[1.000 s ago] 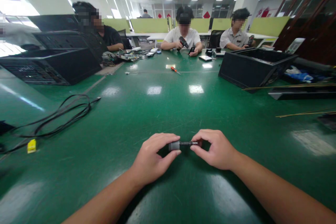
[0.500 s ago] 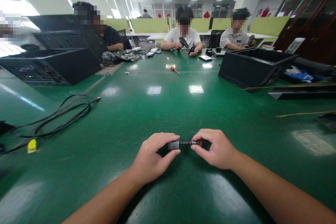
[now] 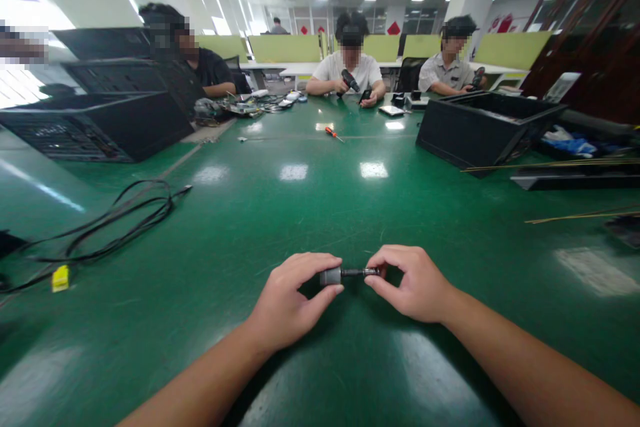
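Note:
Between my hands, just above the green tabletop, lies a grey cylindrical piece (image 3: 331,276) with a thin dark shaft (image 3: 353,272) running out to the right. My left hand (image 3: 290,297) grips the cylinder between thumb and fingers. At the shaft's other end, thumb and fingertips of my right hand (image 3: 413,283) pinch a small shiny metal tip (image 3: 371,271). The piece is held level, left to right. Its exact kind I cannot make out, and the fingers hide part of both ends.
A red-handled screwdriver (image 3: 333,133) lies farther out on the green table (image 3: 280,207). Black cables (image 3: 125,213) with a yellow tag (image 3: 61,278) are at left. Black computer cases stand left (image 3: 100,127) and right (image 3: 480,127). Across the table, a person holds a drill (image 3: 349,81).
My hands and the grey piece stay nearly in place. At the far left edge, a blurred shape has shifted slightly to the right.

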The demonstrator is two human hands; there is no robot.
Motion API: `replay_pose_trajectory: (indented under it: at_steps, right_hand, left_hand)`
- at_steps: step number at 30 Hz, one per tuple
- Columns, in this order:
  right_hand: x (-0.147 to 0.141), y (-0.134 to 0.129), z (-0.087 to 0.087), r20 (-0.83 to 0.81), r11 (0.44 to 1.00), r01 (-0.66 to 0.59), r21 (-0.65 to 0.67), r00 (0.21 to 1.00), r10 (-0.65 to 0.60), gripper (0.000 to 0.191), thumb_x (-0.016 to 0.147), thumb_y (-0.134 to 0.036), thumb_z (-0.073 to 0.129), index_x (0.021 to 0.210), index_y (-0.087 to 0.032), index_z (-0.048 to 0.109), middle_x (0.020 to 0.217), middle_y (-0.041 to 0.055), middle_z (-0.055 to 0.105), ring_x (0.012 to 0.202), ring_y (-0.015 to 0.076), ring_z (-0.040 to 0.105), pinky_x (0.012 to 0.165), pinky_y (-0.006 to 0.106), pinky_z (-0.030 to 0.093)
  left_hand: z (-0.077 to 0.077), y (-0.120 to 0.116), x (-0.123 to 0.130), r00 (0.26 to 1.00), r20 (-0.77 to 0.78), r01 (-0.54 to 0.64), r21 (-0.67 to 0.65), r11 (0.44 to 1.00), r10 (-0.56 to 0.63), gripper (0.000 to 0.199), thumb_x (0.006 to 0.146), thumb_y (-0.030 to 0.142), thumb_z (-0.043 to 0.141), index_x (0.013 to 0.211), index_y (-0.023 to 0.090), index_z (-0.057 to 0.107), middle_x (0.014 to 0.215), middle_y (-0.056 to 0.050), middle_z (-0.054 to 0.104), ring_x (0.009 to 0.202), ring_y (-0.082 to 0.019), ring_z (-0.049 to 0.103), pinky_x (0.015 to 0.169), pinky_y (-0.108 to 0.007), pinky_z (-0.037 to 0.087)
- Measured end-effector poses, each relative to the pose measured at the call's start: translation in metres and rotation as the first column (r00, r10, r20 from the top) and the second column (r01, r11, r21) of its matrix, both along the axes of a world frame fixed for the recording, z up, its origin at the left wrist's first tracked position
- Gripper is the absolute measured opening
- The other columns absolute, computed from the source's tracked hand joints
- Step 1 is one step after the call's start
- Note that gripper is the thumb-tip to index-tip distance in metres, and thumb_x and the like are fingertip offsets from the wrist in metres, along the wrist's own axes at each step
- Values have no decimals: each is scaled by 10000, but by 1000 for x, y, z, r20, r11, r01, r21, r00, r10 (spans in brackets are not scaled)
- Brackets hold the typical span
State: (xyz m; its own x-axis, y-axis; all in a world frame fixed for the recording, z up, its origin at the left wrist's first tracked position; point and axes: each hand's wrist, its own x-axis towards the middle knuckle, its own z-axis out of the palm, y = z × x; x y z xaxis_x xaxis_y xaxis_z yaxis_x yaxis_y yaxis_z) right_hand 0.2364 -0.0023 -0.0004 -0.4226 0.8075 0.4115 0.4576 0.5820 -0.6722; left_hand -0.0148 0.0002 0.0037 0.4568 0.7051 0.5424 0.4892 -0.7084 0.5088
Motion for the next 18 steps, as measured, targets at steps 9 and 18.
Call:
replay_pose_trajectory:
  at_steps: [9,18]
  right_hand:
    - [1,1,1,-3,1000,-5,10,1000,5,23,857,-191,672,878,-197,678,758,16,691,692,169,652,683,294,488]
    - [2,2,1,-13,1000,0,2,1000,0,15,855,-193,668,869,-196,673,759,21,692,694,174,662,684,297,502]
  left_hand:
    - [1,0,0,1000,3,-9,-11,1000,9,285,837,223,749,1119,225,710,1046,-71,777,958,-226,740,886,-374,601]
    - [1,0,0,1000,2,-16,-9,1000,16,289,832,220,752,1119,225,711,1042,-66,778,952,-223,742,885,-363,604]
